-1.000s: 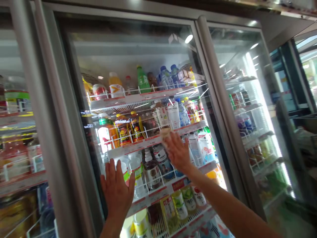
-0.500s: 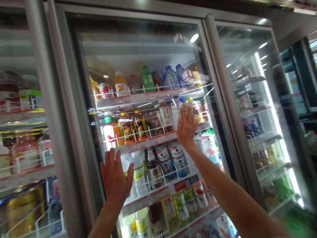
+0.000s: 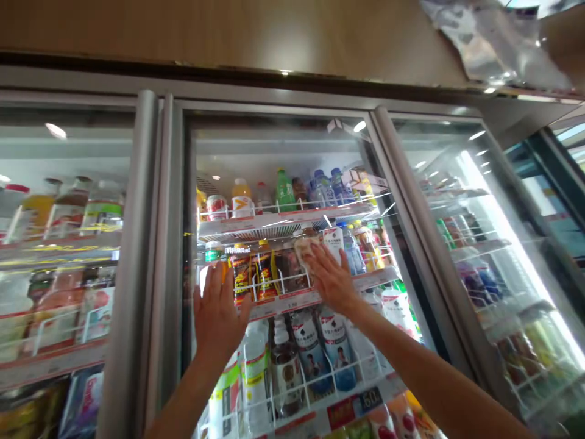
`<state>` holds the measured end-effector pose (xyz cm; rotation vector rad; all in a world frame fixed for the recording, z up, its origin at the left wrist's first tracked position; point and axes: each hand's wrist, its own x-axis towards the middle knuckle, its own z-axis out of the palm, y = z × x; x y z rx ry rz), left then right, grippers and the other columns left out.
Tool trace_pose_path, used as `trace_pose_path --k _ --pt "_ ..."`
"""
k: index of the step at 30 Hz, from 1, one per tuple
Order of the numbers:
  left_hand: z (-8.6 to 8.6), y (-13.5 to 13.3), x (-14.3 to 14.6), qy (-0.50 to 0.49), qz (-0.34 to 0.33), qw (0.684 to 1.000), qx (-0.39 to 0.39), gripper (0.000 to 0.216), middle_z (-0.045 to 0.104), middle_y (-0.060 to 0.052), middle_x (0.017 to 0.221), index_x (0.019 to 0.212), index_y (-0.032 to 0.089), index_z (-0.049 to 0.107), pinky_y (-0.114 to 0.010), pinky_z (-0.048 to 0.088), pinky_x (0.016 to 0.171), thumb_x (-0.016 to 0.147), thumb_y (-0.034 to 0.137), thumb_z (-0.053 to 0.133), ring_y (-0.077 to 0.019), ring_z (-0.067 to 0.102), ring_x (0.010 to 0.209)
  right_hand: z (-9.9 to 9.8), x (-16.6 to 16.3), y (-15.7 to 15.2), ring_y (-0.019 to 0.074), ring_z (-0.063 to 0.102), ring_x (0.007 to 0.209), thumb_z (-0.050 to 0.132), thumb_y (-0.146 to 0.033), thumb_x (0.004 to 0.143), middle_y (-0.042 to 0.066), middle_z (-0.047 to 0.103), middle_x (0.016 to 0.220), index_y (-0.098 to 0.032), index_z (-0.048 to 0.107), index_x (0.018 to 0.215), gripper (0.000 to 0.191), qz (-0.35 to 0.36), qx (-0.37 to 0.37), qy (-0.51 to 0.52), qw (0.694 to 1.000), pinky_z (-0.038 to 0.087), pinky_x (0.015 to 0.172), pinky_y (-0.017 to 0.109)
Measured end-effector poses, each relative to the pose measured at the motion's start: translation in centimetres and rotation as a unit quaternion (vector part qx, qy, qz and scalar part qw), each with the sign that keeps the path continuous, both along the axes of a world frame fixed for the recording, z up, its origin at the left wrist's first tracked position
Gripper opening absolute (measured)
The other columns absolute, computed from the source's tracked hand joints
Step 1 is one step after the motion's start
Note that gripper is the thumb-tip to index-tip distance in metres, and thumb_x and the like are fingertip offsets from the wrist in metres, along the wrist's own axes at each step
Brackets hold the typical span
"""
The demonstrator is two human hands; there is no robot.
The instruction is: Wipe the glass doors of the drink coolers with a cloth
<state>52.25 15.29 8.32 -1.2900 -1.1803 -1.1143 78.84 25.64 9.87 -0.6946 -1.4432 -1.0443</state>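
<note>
A glass door [image 3: 256,143] of an upright drinks fridge stands before me. My right hand [image 3: 331,274] presses a pale cloth [image 3: 305,247] flat against the glass, its fingers stretched over the cloth. Lower and to the left, my left hand [image 3: 219,320] lies with spread fingers on or just in front of the same pane, holding nothing. Behind the glass are shelves of drinks, among them a green bottle [image 3: 285,192] on the top shelf and dark cans or bottles [image 3: 265,274] between my hands.
Metal door frames [image 3: 148,244] flank the pane. A second glass door [image 3: 59,201] with bottles behind it is on the left, and a third glass door [image 3: 466,231] on the right. Above runs a brown panel [image 3: 228,36], with a shiny plastic sheet [image 3: 498,46] at the upper right.
My right hand has wiped the cloth leftward over the glass. The left hand stays near the pane's left side. My view has tilted up, showing more above the doors.
</note>
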Motion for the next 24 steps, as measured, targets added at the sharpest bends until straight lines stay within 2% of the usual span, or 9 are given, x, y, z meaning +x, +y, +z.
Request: trace_pose_path --k 5,6,8,10,12,15,17,21,24 --pt "3.4 0.1 -0.3 -0.031 0.002 1.0 -0.004 0.056 0.033 -0.018 0.144 0.129 0.007 0.044 -0.056 0.026 0.106 0.085 0.04 0.032 -0.0319 0.027 0.135 3.9 2.0 0.6 0.0296 0.033 0.132 0.032 -0.022 0.089 0.018 0.036 0.143 -0.012 0.039 0.137 0.049 -0.039 -0.068 0.283 0.956 0.025 0.102 0.057" --pt "3.5 0.2 -0.4 -0.031 0.003 1.0 -0.001 0.057 0.033 -0.019 0.143 0.129 0.006 0.043 -0.056 0.026 0.106 0.085 0.041 0.031 -0.0319 0.027 0.135 4.3 1.4 0.4 0.0283 0.032 0.133 0.032 -0.022 0.089 0.016 0.035 0.144 -0.014 0.039 0.137 0.049 -0.039 -0.069 0.262 0.962 0.025 0.102 0.056" --pt "3.3 0.5 -0.7 -0.026 0.005 1.0 0.006 0.059 0.033 -0.019 0.144 0.132 0.006 0.04 -0.055 0.025 0.107 0.086 0.042 0.029 -0.0312 0.025 0.136 4.7 -0.4 -0.1 0.0228 0.028 0.135 0.034 -0.022 0.089 0.007 0.034 0.146 -0.023 0.04 0.136 0.048 -0.026 -0.035 0.116 0.992 0.023 0.106 0.05" --pt "3.2 0.8 -0.9 -0.022 0.008 1.0 0.015 0.06 0.033 -0.019 0.144 0.132 0.006 0.04 -0.055 0.024 0.107 0.086 0.043 0.029 -0.0309 0.025 0.136 5.0 -2.0 -0.5 0.0193 0.027 0.136 0.036 -0.023 0.088 0.002 0.035 0.146 -0.029 0.04 0.135 0.048 -0.002 0.007 -0.021 1.0 0.019 0.109 0.047" --pt "3.5 0.8 -1.0 -0.024 0.012 0.999 0.018 0.061 0.034 -0.018 0.143 0.132 0.006 0.04 -0.054 0.024 0.108 0.086 0.044 0.028 -0.0306 0.025 0.136 5.9 -2.8 -0.6 0.0219 0.03 0.134 0.037 -0.022 0.087 0.004 0.038 0.144 -0.027 0.042 0.134 0.048 0.022 0.014 0.016 1.0 0.018 0.108 0.05" --pt "4.3 0.5 -1.4 -0.037 0.019 0.999 0.012 0.061 0.034 -0.018 0.144 0.132 0.005 0.04 -0.052 0.025 0.108 0.086 0.044 0.026 -0.0299 0.027 0.135 7.4 -4.1 -0.7 0.0287 0.033 0.132 0.035 -0.021 0.087 0.012 0.039 0.143 -0.021 0.043 0.134 0.048 0.053 -0.015 0.199 0.978 0.02 0.104 0.057" --pt "4.8 0.2 -1.7 -0.039 0.024 0.999 0.001 0.062 0.033 -0.018 0.144 0.133 0.005 0.038 -0.052 0.026 0.108 0.086 0.044 0.026 -0.03 0.027 0.135 7.5 -6.1 -1.4 0.0279 0.028 0.134 0.036 -0.021 0.087 0.009 0.037 0.145 -0.023 0.039 0.137 0.05 0.063 -0.003 0.137 0.989 0.019 0.105 0.056" --pt "4.7 -0.6 -2.7 -0.011 0.038 0.999 -0.014 0.063 0.033 -0.019 0.143 0.133 0.004 0.037 -0.051 0.028 0.107 0.085 0.044 0.031 -0.0306 0.028 0.135 7.4 -10.5 -3.6 0.0204 0.022 0.137 0.043 -0.024 0.085 -0.001 0.034 0.147 -0.031 0.033 0.139 0.055 0.055 0.05 -0.177 0.981 0.015 0.111 0.048" --pt "4.4 -1.8 -3.5 0.015 0.046 0.999 0.001 0.062 0.033 -0.018 0.144 0.135 0.006 0.035 -0.049 0.025 0.109 0.084 0.042 0.033 -0.0286 0.027 0.135 9.2 -11.9 -4.5 0.0243 0.025 0.136 0.041 -0.022 0.087 0.004 0.033 0.147 -0.026 0.038 0.136 0.05 0.07 -0.01 -0.041 0.997 0.014 0.109 0.055"
